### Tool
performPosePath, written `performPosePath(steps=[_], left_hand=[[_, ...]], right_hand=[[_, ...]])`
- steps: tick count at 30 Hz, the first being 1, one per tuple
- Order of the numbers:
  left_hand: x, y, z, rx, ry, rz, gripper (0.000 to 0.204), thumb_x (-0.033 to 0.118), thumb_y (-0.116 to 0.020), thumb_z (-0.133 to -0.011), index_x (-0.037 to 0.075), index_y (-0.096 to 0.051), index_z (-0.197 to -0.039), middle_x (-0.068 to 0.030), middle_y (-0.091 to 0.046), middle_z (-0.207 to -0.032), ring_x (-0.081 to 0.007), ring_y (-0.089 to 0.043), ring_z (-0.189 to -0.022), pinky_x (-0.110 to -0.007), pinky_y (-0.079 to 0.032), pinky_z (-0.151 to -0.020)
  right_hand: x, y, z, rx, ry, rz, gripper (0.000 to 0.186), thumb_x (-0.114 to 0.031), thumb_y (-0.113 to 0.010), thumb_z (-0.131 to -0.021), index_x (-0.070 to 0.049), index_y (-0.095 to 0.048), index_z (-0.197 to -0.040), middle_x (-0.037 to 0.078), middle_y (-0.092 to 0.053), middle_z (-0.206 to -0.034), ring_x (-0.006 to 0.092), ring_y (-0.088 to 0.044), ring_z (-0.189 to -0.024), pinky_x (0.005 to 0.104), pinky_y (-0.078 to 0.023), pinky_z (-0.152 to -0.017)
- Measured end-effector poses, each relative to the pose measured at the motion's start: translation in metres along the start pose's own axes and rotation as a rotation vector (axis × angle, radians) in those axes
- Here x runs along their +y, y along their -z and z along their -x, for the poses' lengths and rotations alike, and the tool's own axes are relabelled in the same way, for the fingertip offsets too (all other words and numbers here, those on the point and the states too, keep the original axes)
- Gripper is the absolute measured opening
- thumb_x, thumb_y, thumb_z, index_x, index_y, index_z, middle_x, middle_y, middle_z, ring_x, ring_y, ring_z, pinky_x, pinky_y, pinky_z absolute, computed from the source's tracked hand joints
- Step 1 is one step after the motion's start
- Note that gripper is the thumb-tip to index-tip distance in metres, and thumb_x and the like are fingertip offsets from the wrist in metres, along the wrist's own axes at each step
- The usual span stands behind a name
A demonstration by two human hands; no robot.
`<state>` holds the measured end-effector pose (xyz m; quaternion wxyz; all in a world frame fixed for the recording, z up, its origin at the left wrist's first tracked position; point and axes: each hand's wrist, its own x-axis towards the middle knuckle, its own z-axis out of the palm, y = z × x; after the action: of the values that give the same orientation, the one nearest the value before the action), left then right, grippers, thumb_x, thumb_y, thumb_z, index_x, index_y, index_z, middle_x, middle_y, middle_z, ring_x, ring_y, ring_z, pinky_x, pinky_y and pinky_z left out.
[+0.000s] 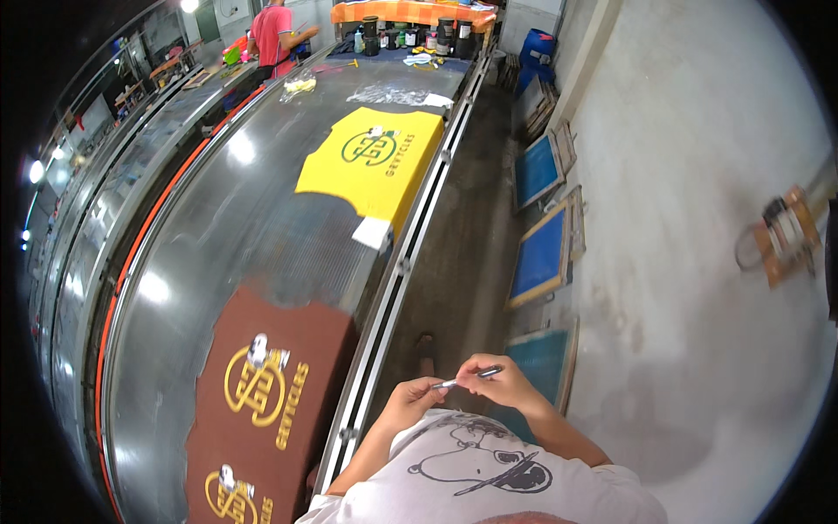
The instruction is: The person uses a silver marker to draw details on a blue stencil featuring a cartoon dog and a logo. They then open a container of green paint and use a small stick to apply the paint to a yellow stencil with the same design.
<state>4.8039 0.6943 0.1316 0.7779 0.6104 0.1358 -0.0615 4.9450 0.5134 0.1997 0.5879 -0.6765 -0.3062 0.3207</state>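
Along the left side a long, shiny metal printing table [201, 227] is stretching away, edged by an orange rail. Lying flat on its near end is a dark brown cloth piece [271, 393] carrying round yellow printed emblems, and farther along is lying a bright yellow cloth piece [375, 166] with a dark green emblem, a small white paper tag touching its near corner. At the table's far end a person in a red shirt [272, 35] is standing beside a row of dark jars [410, 35].

Near the bottom centre, in front of the wearer's white printed T-shirt [471, 476], the left hand [412, 403] is curling its fingers in, with thumb and forefinger pinching the pale end of a slim silver-and-black pen [468, 377]. The pen is being held level between both hands, above the dark concrete floor [454, 262] just right of the table's edge. The right hand [502, 382] is gripping the pen's dark end, its fingertips pressed together around it.

Farther right, three wooden-framed blue mesh screens [543, 253] are leaning in a row against a pale plastered wall [698, 218]. At the far right edge a blurred wooden object is showing, too unclear to identify.
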Motion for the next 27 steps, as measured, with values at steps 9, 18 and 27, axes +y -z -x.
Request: performPosePath(steps=[9,18,27], left_hand=[[0.168,0.0,-0.402,-0.466,-0.235,-0.366,0.023,0.018,-0.072,-0.098,0.001,-0.073,-0.113,-0.0061,-0.072,-0.097,-0.0119,-0.065,-0.088,-0.029,-0.051,-0.075],[0.264,-0.004,-0.734,-0.356,-0.281,-0.588,0.022,0.021,-0.075,-0.096,0.001,-0.075,-0.105,-0.0066,-0.073,-0.089,-0.0121,-0.067,-0.08,-0.027,-0.052,-0.068],[0.298,0.044,-0.958,0.232,-0.145,0.24,0.016,0.011,-0.072,-0.098,0.001,-0.066,-0.108,-0.0027,-0.07,-0.09,-0.009,-0.066,-0.083,-0.024,-0.055,-0.075]], right_hand=[[0.005,0.247,-0.213,0.474,-0.182,-0.404,0.02,-0.014,-0.065,-0.101,0.004,-0.072,-0.102,0.007,-0.067,-0.076,0.0127,-0.063,-0.065,0.0263,-0.051,-0.06],[0.06,0.504,-0.434,0.23,-0.327,-0.302,0.023,-0.011,-0.071,-0.096,0.005,-0.07,-0.113,0.009,-0.073,-0.087,0.0143,-0.068,-0.075,0.028,-0.055,-0.07],[-0.003,0.695,-0.753,-0.422,-0.216,0.185,0.028,-0.026,-0.068,-0.099,-0.001,-0.075,-0.107,0.002,-0.069,-0.074,0.0085,-0.061,-0.066,0.0272,-0.049,-0.061]])
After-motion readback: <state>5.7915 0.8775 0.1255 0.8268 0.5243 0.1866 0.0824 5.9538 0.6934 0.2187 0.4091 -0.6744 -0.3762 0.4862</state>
